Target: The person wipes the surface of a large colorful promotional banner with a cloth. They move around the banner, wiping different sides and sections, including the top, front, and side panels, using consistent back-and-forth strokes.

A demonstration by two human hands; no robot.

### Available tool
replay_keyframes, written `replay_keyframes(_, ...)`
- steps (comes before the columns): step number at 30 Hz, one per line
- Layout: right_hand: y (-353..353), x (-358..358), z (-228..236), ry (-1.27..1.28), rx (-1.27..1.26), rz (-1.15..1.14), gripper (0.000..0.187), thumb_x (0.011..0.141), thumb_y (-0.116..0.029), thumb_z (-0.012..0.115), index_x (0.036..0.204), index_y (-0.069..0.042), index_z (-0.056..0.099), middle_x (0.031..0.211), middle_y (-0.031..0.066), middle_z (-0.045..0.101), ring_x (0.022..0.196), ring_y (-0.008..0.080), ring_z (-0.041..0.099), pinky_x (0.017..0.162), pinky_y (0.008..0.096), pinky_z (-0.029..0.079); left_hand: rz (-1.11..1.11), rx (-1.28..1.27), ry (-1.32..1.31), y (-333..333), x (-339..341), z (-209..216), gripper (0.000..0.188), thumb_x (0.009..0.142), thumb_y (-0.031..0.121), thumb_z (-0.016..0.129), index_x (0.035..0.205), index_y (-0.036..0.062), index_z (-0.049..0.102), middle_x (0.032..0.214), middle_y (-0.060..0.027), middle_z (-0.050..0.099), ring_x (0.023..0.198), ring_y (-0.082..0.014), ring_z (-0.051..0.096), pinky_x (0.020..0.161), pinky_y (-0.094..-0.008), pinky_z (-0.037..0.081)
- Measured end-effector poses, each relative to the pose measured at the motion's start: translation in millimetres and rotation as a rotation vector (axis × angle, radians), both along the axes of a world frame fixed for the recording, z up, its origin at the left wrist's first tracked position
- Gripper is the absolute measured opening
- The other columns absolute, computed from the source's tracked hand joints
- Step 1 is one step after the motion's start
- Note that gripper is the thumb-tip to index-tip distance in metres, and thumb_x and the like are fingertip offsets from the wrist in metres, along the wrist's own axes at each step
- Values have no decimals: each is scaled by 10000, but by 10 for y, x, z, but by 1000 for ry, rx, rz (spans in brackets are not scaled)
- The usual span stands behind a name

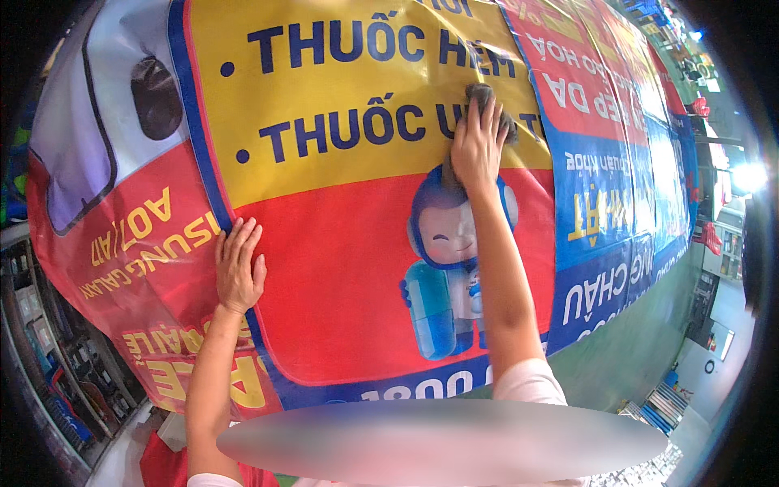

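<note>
A big printed banner lies spread out in front of the person, glossy and slightly rippled, its yellow upper part lettered in dark blue, its lower part plain red, with a blue border. Toward its right side is printed a smiling cartoon figure with a blue capsule. Red sheeting with yellow letters spreads to the left, and a creased red-and-blue stretch runs off to the right.

The left hand rests open on the banner's left border, fingers extended, thumb apart, holding nothing. The right arm stretches farther out across the cartoon; the right hand lies over a dark cloth on the yellow part, fingers forward and nearly straight. The cloth shows past the fingertips and to the right; I can't tell whether the fingers grip it.

Over on the left, shelving holds items too small and blurred to make out.
</note>
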State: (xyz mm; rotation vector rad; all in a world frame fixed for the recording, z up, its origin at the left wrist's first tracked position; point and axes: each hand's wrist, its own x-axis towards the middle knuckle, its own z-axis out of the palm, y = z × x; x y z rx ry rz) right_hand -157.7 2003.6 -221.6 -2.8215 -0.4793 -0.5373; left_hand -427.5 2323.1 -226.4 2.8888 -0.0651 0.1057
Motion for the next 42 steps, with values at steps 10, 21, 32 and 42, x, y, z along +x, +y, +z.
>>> replay_keyframes(10,887,-696,-315,379,206,707,481,915,-130,449,1392,-73,464,1492,107,407,1400,262,344,1182,411,227,-33,29,-44,-4,6,-5,501,917,173,481,1409,89,438,1474,-73,419,1403,-266,337,1163,-478,205)
replay_keyframes(21,857,-482,-594,19,184,323,505,855,-139,531,1346,-30,488,1388,196,494,1272,338,483,1062,426,392,14,14,1,-29,-5,11,489,917,166,486,1398,93,441,1464,-75,430,1402,-254,341,1161,-481,211)
replay_keyframes(32,-903,165,-170,-59,-138,162,503,852,-60,512,1347,10,457,1368,210,486,1216,370,509,1003,421,445,-22,30,-13,32,-35,-65,477,952,207,430,1418,108,430,1484,-63,416,1406,-249,339,1164,-472,205)
replay_keyframes(42,-1741,-2393,-248,567,-151,711,564,770,-189,608,1323,-98,535,1428,90,472,1392,248,368,1145,556,205,-44,66,-5,37,-4,-63,472,974,222,392,1424,84,422,1490,-85,407,1406,-276,335,1150,-494,214)
